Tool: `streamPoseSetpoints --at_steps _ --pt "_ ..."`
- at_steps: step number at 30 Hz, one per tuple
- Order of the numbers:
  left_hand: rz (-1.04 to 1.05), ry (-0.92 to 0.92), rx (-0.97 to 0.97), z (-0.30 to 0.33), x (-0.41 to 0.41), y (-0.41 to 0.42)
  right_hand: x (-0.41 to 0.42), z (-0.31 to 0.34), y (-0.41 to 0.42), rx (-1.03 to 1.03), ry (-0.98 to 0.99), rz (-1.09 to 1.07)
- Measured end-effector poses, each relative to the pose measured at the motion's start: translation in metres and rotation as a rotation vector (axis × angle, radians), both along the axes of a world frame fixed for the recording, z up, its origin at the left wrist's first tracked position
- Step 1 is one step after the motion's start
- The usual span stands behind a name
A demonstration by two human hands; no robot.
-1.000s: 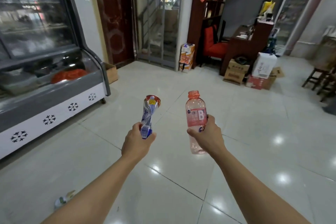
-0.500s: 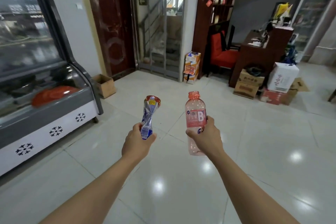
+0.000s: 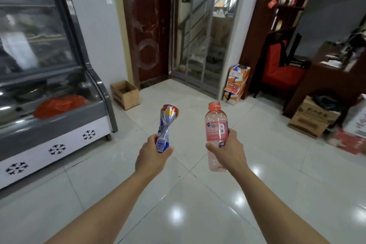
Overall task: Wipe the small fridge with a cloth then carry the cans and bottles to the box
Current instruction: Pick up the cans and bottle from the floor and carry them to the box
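Observation:
My left hand (image 3: pixel 152 156) grips the lower end of a crushed, twisted can (image 3: pixel 166 125), blue and silver with a red top, held upright. My right hand (image 3: pixel 227 152) is wrapped round the middle of an empty pink plastic bottle (image 3: pixel 216 125) with a white "B" on its label and no cap. Both are held out in front of me at chest height. An open cardboard box (image 3: pixel 125 93) stands on the floor by the wall, between the display fridge (image 3: pixel 59 105) and the dark red door, well ahead of both hands.
Glossy white tiles stretch ahead. The grey display fridge runs along the left side. A stack of orange cartons (image 3: pixel 236 83) leans by the glass door. A red chair (image 3: pixel 281 69), a dark desk (image 3: pixel 328 77) and several cardboard boxes (image 3: pixel 313 119) stand at the right.
The view has turned left and advanced: the open box by the door and the fridge are closer and more central. Both hands keep the can and bottle held as before.

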State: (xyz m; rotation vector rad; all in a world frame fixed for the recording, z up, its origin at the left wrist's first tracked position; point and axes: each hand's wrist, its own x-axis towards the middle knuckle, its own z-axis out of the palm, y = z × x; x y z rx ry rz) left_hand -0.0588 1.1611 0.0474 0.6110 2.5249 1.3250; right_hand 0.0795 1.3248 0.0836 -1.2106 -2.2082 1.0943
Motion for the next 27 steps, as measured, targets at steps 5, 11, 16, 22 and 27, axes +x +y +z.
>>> streamPoseSetpoints --at_steps 5,11,16,22,27 --pt "0.020 -0.041 0.014 -0.008 -0.090 0.100 -0.092 -0.003 0.094 0.013 -0.027 0.003" --pt "0.009 -0.048 -0.015 0.001 -0.179 0.216 -0.176 0.000 0.205 -0.008 -0.032 -0.017" --pt "0.001 -0.041 -0.022 -0.002 -0.251 0.315 -0.254 -0.009 0.303 -0.027 -0.030 -0.018" --pt "0.064 -0.064 -0.030 -0.015 -0.347 0.443 -0.369 -0.025 0.446 -0.044 0.000 0.050" --pt "0.158 -0.057 -0.021 -0.003 -0.427 0.541 -0.467 -0.020 0.557 -0.062 -0.014 0.125"
